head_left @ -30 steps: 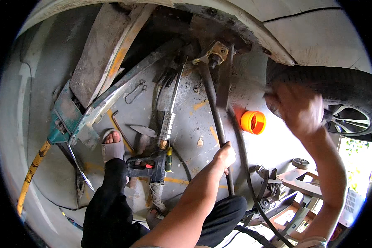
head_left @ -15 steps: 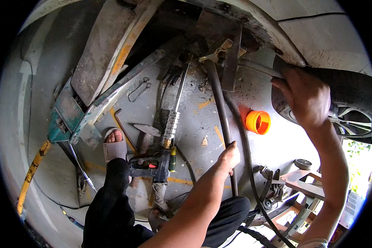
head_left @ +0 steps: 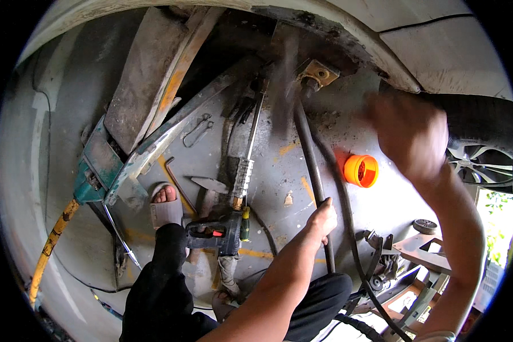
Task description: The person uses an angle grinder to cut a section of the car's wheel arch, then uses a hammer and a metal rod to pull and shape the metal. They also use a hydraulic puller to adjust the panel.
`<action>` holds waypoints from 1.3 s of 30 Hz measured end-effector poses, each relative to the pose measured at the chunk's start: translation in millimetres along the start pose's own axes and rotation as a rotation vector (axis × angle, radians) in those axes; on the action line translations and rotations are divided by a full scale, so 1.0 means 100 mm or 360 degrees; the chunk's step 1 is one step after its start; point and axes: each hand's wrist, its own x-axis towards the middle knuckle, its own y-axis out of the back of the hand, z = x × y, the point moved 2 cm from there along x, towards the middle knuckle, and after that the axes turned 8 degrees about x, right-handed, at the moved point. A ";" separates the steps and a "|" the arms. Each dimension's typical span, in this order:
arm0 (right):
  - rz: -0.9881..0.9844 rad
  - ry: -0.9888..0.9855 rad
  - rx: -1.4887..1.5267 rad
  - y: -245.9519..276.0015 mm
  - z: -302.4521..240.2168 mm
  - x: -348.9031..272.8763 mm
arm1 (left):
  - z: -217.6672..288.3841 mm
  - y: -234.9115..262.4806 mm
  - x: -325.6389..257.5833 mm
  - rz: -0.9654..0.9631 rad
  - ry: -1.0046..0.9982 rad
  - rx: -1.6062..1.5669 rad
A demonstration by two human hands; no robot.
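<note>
One metal bar (head_left: 310, 154) sits in the left hand (head_left: 323, 219), fingers wrapped closed around it, and extends above and below that grip; the right hand (head_left: 409, 134), farther up and rightward, is too blurred to tell its hold.

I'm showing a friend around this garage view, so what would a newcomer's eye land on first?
Probably the bright orange cup on the grey floor, right of the middle. Next might come the blurred right hand at upper right, seen near a wheel, and the left hand gripping a long dark bar below it. At far left, a yellow pole slants down from a green base.
</note>
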 end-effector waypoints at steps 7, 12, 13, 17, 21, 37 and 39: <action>-0.0013 0.0170 0.0258 0.09 -0.21 -0.03 | 0.05 -0.01 0.01 -0.0050 0.0015 -0.0012; -0.0050 -0.0192 0.0156 -0.05 -0.14 -0.05 | 0.13 -0.14 0.12 -0.0081 0.0015 -0.0067; -0.0024 0.0037 0.0195 0.07 -0.28 0.03 | 0.11 -0.15 0.12 -0.0099 0.0011 -0.0075; -0.0067 0.0074 0.0118 0.05 -0.15 0.12 | 0.15 -0.21 0.14 -0.0091 -0.0035 -0.0102; -0.0006 -0.0064 0.0154 -0.02 -0.21 -0.02 | 0.25 -0.31 0.10 -0.0175 -0.0070 -0.0173; -0.0044 -0.0161 0.0253 -0.01 -0.07 -0.10 | 0.15 0.01 0.00 0.0031 0.0214 0.0118; -0.0168 0.0133 0.0291 0.11 -0.39 0.03 | 0.16 -0.27 0.14 -0.0041 0.0209 0.0099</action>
